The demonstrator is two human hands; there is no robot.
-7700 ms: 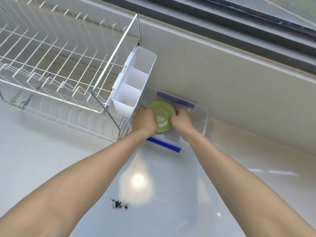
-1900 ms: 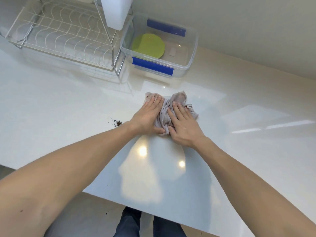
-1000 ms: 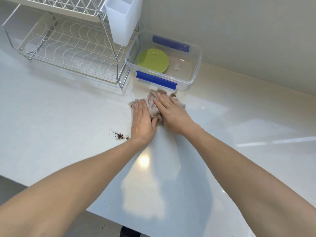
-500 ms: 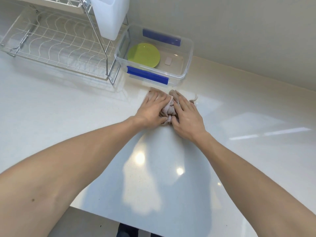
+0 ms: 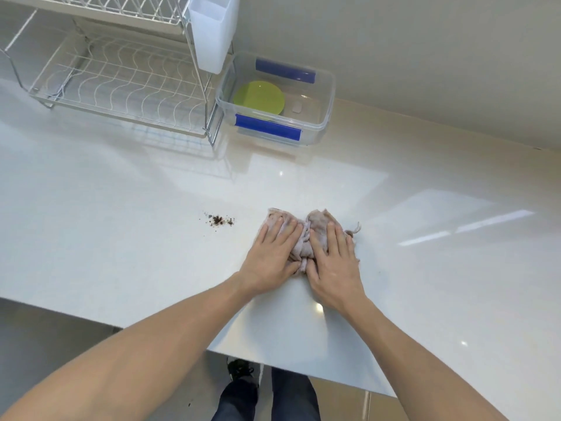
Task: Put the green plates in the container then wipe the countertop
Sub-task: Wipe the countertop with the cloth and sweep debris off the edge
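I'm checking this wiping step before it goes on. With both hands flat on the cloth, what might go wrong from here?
1. The dark crumbs lie to the left of the cloth; a hasty sweep may scatter or smear them across the countertop or over its near edge.
2. The left hand and right hand press a bunched cloth, so it may skip patches.

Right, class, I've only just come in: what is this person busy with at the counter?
The person is wiping the white countertop with a crumpled cloth, the left hand and right hand pressing flat on it. A green plate lies in the clear container beside the dish rack. Dark crumbs left of the cloth remain unwiped.
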